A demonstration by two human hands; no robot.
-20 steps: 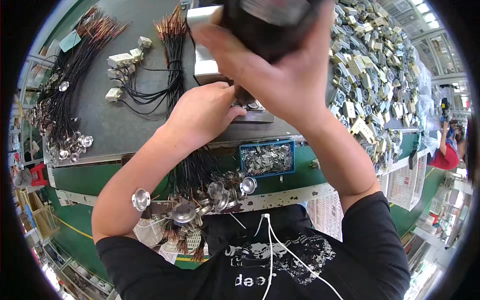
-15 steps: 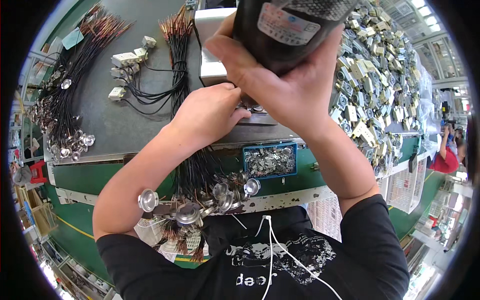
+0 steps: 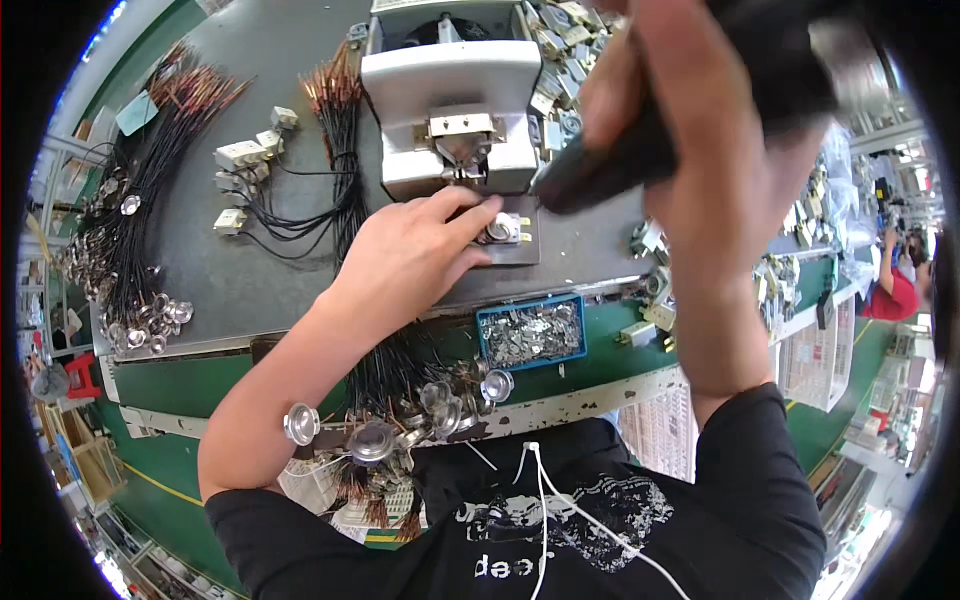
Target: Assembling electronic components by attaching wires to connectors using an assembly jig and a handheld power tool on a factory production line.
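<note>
My left hand (image 3: 410, 245) is closed at the fingertips, index finger and thumb around a small round metal part (image 3: 500, 229) with brass-coloured tabs. This part sits on a flat metal plate (image 3: 518, 250) in front of a white bench machine (image 3: 455, 80). Raised at the right, my right hand (image 3: 715, 150) is wrapped round a black handheld power tool (image 3: 610, 165) with a tapered nose. The tool's nose tilts down and left, apart from the metal part. Motion blurs the hand and the tool's upper end.
A blue tray (image 3: 532, 335) of small metal pieces stands at the bench's front edge. Bundles of black wires (image 3: 345, 170) lie left, some with white connector blocks (image 3: 240, 155). Metal cups (image 3: 372, 440) hang near my left forearm. Many white blocks (image 3: 795, 240) are heaped right.
The power tool has risen away from the metal part toward the upper right, tilting from upright. The part and machine front, hidden before, now show. My left hand stays at the part.
</note>
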